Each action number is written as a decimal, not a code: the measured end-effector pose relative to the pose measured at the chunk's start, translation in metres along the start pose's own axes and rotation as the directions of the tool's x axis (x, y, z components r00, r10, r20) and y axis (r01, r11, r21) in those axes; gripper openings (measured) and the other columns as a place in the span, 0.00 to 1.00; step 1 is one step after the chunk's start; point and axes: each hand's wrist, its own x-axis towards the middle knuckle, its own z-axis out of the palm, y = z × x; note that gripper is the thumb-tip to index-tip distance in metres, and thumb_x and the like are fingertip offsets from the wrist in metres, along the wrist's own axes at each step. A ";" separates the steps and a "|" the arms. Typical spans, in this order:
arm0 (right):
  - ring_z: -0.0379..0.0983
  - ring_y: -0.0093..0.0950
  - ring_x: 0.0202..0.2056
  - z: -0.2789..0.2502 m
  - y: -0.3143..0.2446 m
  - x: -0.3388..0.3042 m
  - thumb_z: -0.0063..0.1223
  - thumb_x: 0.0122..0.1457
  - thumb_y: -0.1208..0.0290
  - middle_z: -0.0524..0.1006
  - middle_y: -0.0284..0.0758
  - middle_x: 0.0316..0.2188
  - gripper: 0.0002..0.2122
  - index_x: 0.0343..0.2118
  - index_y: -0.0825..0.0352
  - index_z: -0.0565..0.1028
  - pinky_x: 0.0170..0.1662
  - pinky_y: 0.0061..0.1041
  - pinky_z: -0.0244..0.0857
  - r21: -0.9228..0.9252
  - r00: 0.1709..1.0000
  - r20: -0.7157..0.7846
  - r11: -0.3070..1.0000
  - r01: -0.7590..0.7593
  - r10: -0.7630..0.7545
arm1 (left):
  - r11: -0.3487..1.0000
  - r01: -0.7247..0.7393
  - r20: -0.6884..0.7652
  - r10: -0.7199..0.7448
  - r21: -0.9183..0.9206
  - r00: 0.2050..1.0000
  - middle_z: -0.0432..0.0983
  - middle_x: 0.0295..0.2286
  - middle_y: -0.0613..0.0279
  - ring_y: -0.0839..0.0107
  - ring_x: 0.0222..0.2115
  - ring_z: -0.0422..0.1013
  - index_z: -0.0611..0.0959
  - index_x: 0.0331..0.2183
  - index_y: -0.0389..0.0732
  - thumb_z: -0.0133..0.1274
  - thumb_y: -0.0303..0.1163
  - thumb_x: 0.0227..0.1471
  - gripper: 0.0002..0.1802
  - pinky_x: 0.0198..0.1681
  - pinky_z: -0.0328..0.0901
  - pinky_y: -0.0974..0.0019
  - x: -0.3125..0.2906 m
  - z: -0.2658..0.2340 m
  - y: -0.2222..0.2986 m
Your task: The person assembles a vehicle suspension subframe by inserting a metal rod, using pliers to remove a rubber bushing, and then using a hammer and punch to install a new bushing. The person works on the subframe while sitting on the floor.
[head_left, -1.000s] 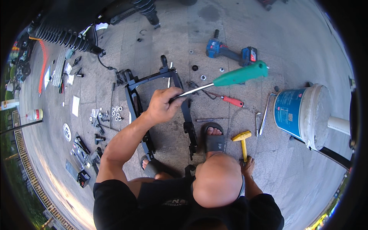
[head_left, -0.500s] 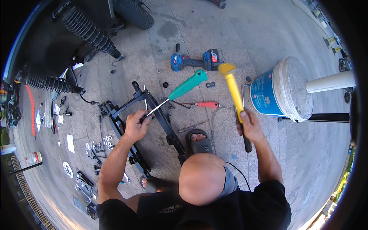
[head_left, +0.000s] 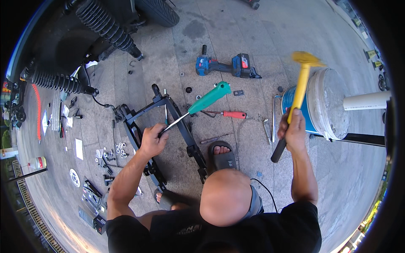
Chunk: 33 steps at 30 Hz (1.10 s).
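Note:
My left hand (head_left: 154, 140) is closed round the metal shaft of a screwdriver with a green handle (head_left: 209, 99). It is just above a black metal frame (head_left: 183, 133) with two long arms. The screwdriver lies slanted, handle pointing up and to the right; its tip is hidden by my fingers. Further right, my right hand (head_left: 296, 133) grips a hammer (head_left: 300, 86) with a yellow and black handle. The hammer's yellow head is raised, blurred, and well apart from the green handle, in front of the bucket's left edge.
A blue cordless power tool (head_left: 221, 66) and a red-handled screwdriver (head_left: 234, 114) lie beyond the frame. At right stands a blue-and-white bucket (head_left: 295, 103). Black coil shock absorbers (head_left: 103, 27) hang at upper left. Washers (head_left: 121, 148) and small parts lie left. A sandalled foot (head_left: 223, 157) is beside the frame.
My right hand has swung the hammer up and to the right, away from the screwdriver's handle. My left hand keeps its hold on the shaft. The view has shifted slightly.

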 end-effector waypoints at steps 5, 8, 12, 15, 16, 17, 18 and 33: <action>0.66 0.21 0.19 -0.010 0.018 -0.006 0.43 0.65 0.60 0.70 0.32 0.18 0.15 0.38 0.70 0.70 0.23 0.23 0.61 -0.577 0.932 0.294 0.817 -0.004 0.212 | 0.997 -0.047 0.046 0.044 0.062 0.998 0.72 0.18 0.51 0.53 0.19 0.72 0.76 0.31 0.37 0.55 0.23 0.47 0.06 0.23 0.66 0.60 0.001 0.005 -0.007; 0.65 0.25 0.16 -0.031 0.055 -0.011 0.44 0.64 0.65 0.69 0.34 0.16 0.11 0.36 0.70 0.70 0.20 0.27 0.59 -0.483 0.981 0.142 0.874 -0.047 0.131 | 0.983 0.139 -0.018 -0.142 -0.118 0.990 0.68 0.15 0.59 0.70 0.15 0.67 0.75 0.29 0.36 0.54 0.27 0.52 0.06 0.20 0.61 0.65 -0.004 0.008 -0.010; 0.68 0.52 0.19 -0.054 0.141 -0.033 0.49 0.61 0.63 0.71 0.48 0.17 0.11 0.32 0.69 0.68 0.22 0.42 0.62 -0.842 0.992 0.101 0.525 0.125 -0.075 | 0.468 0.340 0.215 -0.302 -0.816 0.929 0.63 0.18 0.69 0.78 0.17 0.60 0.70 0.34 0.43 0.47 0.35 0.61 0.07 0.20 0.57 0.72 0.015 0.034 -0.016; 0.73 0.53 0.27 -0.074 0.213 -0.065 0.55 0.56 0.63 0.75 0.50 0.23 0.11 0.33 0.64 0.70 0.28 0.47 0.65 -0.916 0.999 0.036 0.398 0.040 -0.017 | 0.168 0.366 0.285 -0.371 -0.915 0.884 0.62 0.19 0.68 0.77 0.17 0.58 0.69 0.33 0.45 0.47 0.37 0.62 0.08 0.20 0.57 0.71 0.029 0.044 -0.013; 0.73 0.52 0.29 -0.083 0.234 -0.075 0.55 0.56 0.62 0.76 0.48 0.24 0.11 0.34 0.64 0.70 0.30 0.47 0.65 -0.925 0.998 0.005 0.380 -0.021 0.065 | 0.124 0.392 0.315 -0.405 -0.911 0.859 0.62 0.19 0.68 0.76 0.17 0.59 0.70 0.34 0.45 0.46 0.38 0.62 0.08 0.21 0.57 0.71 0.031 0.046 -0.010; 0.73 0.52 0.29 -0.090 0.252 -0.083 0.56 0.55 0.61 0.76 0.47 0.25 0.11 0.33 0.63 0.70 0.30 0.47 0.65 -0.929 0.998 0.025 0.369 0.003 0.053 | 0.076 0.392 0.331 -0.405 -0.917 0.853 0.62 0.19 0.68 0.75 0.18 0.59 0.72 0.35 0.45 0.46 0.38 0.62 0.08 0.21 0.57 0.70 0.034 0.048 -0.006; 0.73 0.51 0.29 -0.097 0.267 -0.089 0.56 0.55 0.61 0.77 0.46 0.25 0.12 0.33 0.63 0.70 0.30 0.47 0.66 -0.936 0.998 0.047 0.349 0.033 0.031 | 0.023 0.373 0.337 -0.379 -0.928 0.862 0.62 0.19 0.67 0.74 0.18 0.60 0.73 0.36 0.45 0.45 0.39 0.62 0.09 0.22 0.56 0.70 0.037 0.050 -0.004; 0.71 0.26 0.39 0.104 0.165 0.051 0.49 0.62 0.62 0.74 0.39 0.43 0.19 0.52 0.69 0.69 0.42 0.26 0.65 0.150 0.895 0.445 0.988 -0.034 -0.037 | 0.333 0.595 0.526 -0.280 -0.731 0.803 0.63 0.20 0.68 0.78 0.18 0.61 0.70 0.38 0.42 0.47 0.40 0.61 0.12 0.19 0.59 0.74 0.025 0.138 0.025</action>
